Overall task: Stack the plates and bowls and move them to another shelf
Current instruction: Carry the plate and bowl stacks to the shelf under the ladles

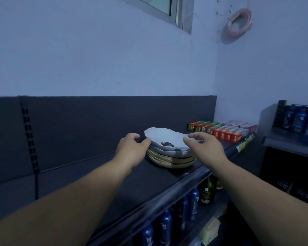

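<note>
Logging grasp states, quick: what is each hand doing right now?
Left hand: curled, thumb tip at the left rim of the white bowl; grip cannot be told.
Right hand: fingers pinch the white bowl's right rim.
</note>
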A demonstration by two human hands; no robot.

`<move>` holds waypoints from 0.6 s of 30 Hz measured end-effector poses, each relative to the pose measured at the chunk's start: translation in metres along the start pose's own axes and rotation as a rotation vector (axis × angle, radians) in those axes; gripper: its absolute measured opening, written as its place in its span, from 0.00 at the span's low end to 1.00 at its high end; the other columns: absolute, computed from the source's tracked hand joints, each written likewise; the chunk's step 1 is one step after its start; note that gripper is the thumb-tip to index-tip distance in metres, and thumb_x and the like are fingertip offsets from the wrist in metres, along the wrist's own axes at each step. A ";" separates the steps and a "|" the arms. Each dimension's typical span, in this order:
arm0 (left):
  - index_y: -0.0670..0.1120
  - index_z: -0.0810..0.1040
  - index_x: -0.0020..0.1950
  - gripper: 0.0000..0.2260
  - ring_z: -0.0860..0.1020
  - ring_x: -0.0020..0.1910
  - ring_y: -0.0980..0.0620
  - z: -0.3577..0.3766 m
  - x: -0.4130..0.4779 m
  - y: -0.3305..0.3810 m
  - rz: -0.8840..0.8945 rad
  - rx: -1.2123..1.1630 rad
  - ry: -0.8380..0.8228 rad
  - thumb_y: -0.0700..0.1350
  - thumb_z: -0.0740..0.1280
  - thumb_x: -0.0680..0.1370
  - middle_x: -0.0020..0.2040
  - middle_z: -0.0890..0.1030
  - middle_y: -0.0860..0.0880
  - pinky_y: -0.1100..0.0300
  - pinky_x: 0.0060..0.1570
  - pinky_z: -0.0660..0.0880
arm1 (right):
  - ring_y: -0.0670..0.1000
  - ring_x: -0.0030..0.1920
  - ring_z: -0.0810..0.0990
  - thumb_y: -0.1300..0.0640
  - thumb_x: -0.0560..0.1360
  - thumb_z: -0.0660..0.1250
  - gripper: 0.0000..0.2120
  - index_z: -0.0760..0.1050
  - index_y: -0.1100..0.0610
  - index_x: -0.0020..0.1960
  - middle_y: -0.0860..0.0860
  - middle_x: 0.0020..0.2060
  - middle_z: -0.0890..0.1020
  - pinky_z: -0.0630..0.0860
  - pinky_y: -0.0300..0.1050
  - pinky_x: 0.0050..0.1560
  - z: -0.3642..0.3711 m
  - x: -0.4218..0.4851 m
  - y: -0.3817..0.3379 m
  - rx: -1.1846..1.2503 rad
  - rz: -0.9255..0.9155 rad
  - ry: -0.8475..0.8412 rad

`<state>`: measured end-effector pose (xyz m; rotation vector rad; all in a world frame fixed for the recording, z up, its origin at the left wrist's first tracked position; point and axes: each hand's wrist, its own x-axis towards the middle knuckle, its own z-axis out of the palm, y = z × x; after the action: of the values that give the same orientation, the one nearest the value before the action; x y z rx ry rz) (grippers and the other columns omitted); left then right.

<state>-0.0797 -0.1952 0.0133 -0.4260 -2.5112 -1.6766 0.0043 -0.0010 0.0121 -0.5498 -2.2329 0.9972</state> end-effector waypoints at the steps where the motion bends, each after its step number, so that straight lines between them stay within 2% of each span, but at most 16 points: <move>1: 0.50 0.70 0.69 0.24 0.71 0.64 0.48 0.006 0.007 0.000 -0.012 -0.002 -0.003 0.57 0.65 0.75 0.68 0.71 0.50 0.57 0.56 0.69 | 0.49 0.60 0.77 0.40 0.73 0.67 0.16 0.80 0.46 0.56 0.46 0.60 0.80 0.73 0.46 0.58 0.000 0.009 0.005 -0.007 0.010 0.006; 8: 0.49 0.69 0.71 0.25 0.72 0.63 0.48 0.036 0.039 -0.002 -0.079 -0.025 0.035 0.57 0.63 0.76 0.68 0.71 0.50 0.59 0.51 0.67 | 0.50 0.59 0.78 0.39 0.74 0.65 0.21 0.79 0.49 0.61 0.46 0.59 0.81 0.75 0.51 0.61 0.000 0.070 0.036 -0.015 0.061 -0.031; 11: 0.48 0.69 0.70 0.24 0.72 0.63 0.49 0.046 0.047 -0.001 -0.099 -0.030 0.064 0.56 0.63 0.77 0.68 0.72 0.50 0.59 0.52 0.67 | 0.52 0.62 0.78 0.38 0.73 0.65 0.26 0.77 0.51 0.65 0.48 0.63 0.80 0.75 0.54 0.63 0.004 0.095 0.050 0.012 0.067 -0.101; 15: 0.48 0.69 0.70 0.22 0.72 0.60 0.50 0.058 0.054 0.006 -0.082 -0.013 0.090 0.53 0.62 0.78 0.67 0.73 0.50 0.61 0.53 0.66 | 0.54 0.70 0.71 0.40 0.77 0.64 0.31 0.68 0.57 0.74 0.52 0.72 0.71 0.67 0.52 0.70 0.008 0.119 0.060 0.047 0.083 -0.276; 18: 0.49 0.65 0.74 0.23 0.71 0.63 0.50 0.066 0.057 0.007 -0.083 0.000 0.065 0.52 0.61 0.79 0.70 0.70 0.50 0.61 0.55 0.65 | 0.55 0.69 0.71 0.39 0.77 0.64 0.33 0.66 0.56 0.75 0.52 0.73 0.70 0.70 0.48 0.64 0.012 0.128 0.064 0.095 0.118 -0.379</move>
<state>-0.1275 -0.1220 0.0063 -0.2671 -2.5150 -1.6896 -0.0885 0.1083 0.0039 -0.4866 -2.4853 1.3552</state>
